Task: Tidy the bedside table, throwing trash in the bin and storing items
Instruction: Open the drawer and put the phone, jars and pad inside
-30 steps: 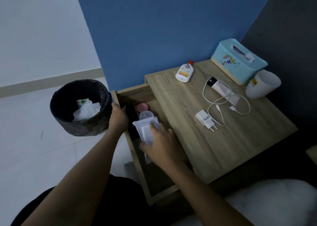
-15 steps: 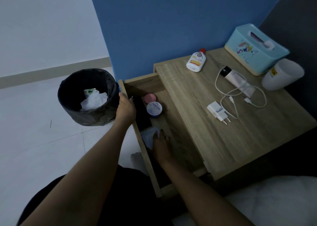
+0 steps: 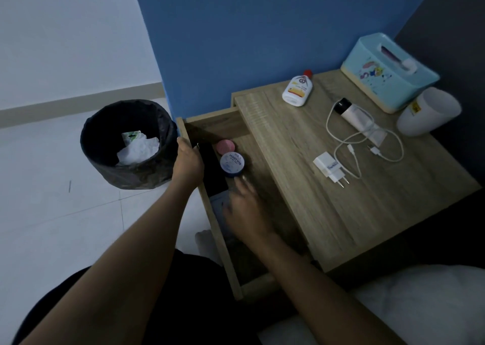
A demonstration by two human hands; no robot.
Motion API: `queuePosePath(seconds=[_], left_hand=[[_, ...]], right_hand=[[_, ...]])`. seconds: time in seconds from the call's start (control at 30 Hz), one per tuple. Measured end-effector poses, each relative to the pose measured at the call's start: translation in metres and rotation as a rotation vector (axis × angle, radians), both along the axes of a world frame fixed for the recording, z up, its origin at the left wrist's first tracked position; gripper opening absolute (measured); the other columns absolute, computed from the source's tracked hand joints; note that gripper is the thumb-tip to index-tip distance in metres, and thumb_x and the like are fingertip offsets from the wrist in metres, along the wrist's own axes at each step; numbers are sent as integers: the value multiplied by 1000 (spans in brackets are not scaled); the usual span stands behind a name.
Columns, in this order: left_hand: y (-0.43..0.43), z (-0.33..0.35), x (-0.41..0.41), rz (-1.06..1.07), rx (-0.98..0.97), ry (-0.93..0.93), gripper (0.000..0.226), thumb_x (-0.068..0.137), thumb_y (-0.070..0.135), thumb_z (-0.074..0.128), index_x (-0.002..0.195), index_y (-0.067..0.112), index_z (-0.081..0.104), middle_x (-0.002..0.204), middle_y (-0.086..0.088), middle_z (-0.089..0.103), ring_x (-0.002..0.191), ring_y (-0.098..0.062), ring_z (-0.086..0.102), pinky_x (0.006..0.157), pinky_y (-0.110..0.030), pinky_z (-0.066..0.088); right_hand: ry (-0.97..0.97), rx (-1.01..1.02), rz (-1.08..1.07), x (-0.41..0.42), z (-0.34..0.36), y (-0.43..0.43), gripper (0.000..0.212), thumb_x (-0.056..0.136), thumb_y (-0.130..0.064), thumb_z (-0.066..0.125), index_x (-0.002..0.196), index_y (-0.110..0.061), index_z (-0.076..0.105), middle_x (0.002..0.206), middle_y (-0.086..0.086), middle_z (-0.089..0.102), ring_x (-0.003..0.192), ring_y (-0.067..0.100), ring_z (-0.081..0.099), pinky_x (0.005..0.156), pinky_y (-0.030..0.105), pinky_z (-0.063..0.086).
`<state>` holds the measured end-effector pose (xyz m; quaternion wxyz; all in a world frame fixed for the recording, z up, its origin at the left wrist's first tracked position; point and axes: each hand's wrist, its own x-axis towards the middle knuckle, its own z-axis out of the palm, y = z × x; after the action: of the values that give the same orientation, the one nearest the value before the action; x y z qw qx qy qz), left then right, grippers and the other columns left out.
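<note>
The wooden bedside table [image 3: 372, 203] has its drawer [image 3: 210, 124] pulled out. My left hand [image 3: 187, 165] grips the drawer's left rim. My right hand [image 3: 245, 208] hovers inside the drawer with fingers spread, blurred, holding nothing. Under it lies a white packet [image 3: 217, 205], partly hidden. A black flat item [image 3: 212, 166], a pink lid [image 3: 225, 146] and a round blue-and-white tin [image 3: 232, 163] also lie in the drawer. On the tabletop are a white lotion bottle [image 3: 298, 89], a tube [image 3: 354, 115], a white charger [image 3: 330, 167] and its cable [image 3: 388, 145].
A black-lined bin [image 3: 128, 145] with crumpled paper stands on the white floor left of the drawer. A teal tissue box [image 3: 388, 72] and a white cup [image 3: 430, 111] on its side sit at the table's back right. White bedding [image 3: 420, 305] lies at lower right.
My right hand carried the white packet down into the drawer, set it on the drawer floor and let go; it now lifts off with fingers spread. My left hand stayed on the drawer rim.
</note>
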<state>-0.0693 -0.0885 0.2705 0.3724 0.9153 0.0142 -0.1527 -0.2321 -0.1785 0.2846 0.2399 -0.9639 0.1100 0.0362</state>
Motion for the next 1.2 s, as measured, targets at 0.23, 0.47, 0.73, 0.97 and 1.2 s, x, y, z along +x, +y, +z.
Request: queuePosePath(seconds=[0.23, 0.47, 0.73, 0.97, 1.2], left_hand=[[0, -1, 0, -15, 15, -8, 51, 100, 31, 29, 139, 1, 17, 137, -29, 45, 116, -41, 55, 92, -53, 50], [0, 4, -2, 16, -6, 13, 51, 99, 32, 30, 141, 6, 16, 134, -26, 49, 111, -40, 58, 89, -54, 51], [-8, 9, -4, 45, -22, 18, 46, 100, 26, 30, 140, 6, 20, 130, -26, 52, 111, -40, 57, 91, -53, 50], [-22, 15, -6, 32, -121, 82, 37, 100, 22, 34, 133, 7, 27, 118, -24, 56, 104, -38, 59, 90, -55, 51], [-64, 22, -10, -38, -157, 101, 33, 100, 22, 36, 127, 3, 32, 118, -24, 55, 102, -39, 57, 90, -53, 50]], right_hand=[[-299, -15, -218, 20, 37, -103, 42, 96, -17, 44, 135, -1, 50, 146, 15, 45, 140, 29, 35, 116, 36, 25], [-228, -214, -142, 21, 22, -121, 57, 95, -28, 23, 137, 2, 46, 144, 18, 47, 139, 29, 37, 118, 48, 23], [-229, -217, -141, 21, 18, -122, 56, 95, -28, 23, 136, 2, 48, 146, 17, 46, 139, 27, 37, 117, 45, 27], [-233, -243, -135, 23, 15, -123, 56, 94, -25, 24, 136, 4, 47, 145, 17, 46, 140, 27, 36, 117, 43, 27], [-264, -275, -126, 24, 10, -125, 52, 93, -21, 29, 134, 2, 50, 144, 15, 48, 140, 26, 37, 115, 44, 29]])
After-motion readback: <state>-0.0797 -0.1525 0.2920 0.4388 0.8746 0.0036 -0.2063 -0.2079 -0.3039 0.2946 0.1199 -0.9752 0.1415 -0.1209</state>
